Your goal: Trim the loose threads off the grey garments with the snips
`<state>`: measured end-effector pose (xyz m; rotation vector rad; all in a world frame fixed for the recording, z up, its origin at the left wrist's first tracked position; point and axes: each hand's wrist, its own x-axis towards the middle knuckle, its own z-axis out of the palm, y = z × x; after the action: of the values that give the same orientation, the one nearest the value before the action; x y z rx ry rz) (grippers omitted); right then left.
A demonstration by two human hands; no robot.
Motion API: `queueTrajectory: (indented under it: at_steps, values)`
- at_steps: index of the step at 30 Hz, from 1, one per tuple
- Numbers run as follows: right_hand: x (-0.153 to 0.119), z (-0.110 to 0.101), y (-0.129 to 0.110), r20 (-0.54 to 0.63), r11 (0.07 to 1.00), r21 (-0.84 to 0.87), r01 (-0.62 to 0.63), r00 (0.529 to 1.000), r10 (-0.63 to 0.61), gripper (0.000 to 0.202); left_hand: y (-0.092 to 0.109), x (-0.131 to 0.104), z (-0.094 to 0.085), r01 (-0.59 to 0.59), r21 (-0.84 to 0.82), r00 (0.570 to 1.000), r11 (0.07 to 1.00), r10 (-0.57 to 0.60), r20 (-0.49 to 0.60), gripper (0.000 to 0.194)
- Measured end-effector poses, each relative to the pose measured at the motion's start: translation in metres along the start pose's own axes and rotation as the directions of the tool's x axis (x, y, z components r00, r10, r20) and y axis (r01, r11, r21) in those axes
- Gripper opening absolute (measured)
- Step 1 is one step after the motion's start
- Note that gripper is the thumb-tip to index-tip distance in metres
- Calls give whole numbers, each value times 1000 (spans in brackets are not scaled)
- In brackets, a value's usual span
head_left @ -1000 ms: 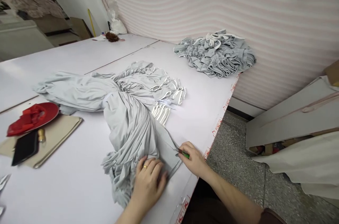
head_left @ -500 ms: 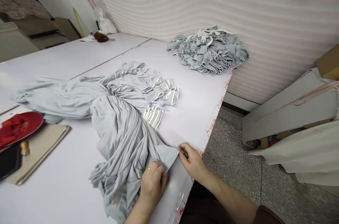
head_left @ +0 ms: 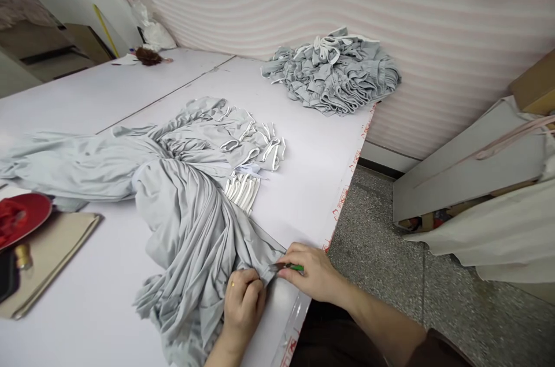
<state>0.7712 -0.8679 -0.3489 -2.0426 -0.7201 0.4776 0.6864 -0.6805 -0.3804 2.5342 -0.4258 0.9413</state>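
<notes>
A bunched light-grey cloth garment [head_left: 186, 222] spreads over the near part of the table, its folds running towards the front right edge. My left hand [head_left: 244, 302], with a ring on one finger, is closed on the edge of this cloth. Just right of it, my right hand [head_left: 310, 271] grips small green-handled thread snips [head_left: 295, 267]. Their dark metal tip points left and touches the cloth beside my left fingers. Whether the right fingers also pinch some cloth is hidden. White-edged ends [head_left: 243, 191] of more grey pieces lie behind the garment.
A heap of grey garments [head_left: 336, 72] rests at the table's far right corner. On the left are a red dish [head_left: 32, 222], a folded beige cloth [head_left: 65, 251], a dark phone-like object [head_left: 7, 274] and a small gold-capped bottle [head_left: 22, 257]. Boxes [head_left: 468, 165] stand on the floor right.
My right hand has turned, bringing the snips' tip onto the cloth near my left hand. The cloth corner that was stretched out between both hands is now drawn in. The view has shifted slightly.
</notes>
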Motion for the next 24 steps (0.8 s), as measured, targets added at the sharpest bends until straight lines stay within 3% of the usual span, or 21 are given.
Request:
queueTrajectory:
  at_steps: [11, 16, 20, 24]
  values:
    - [3, 4, -2, -47, 999, 30, 23, 999, -22, 15, 0, 2, -4, 4, 19, 1000, 1000, -3, -23, 21]
    - [9, 3, -3, 17, 999, 45, 24, 1000, -25, 15, 0, 2, -5, -8, 26, 1000, 1000, 8, -15, 24]
    - [10, 3, -4, -3, 1000, 27, -10, 1000, 10, 11, 1, -1, -4, 16, 11, 1000, 1000, -15, -22, 25]
    - [10, 8, -5, 5, 1000, 2, -18, 1000, 18, 28, -2, -4, -4, 75, -50, 997, 996, -77, -28, 23]
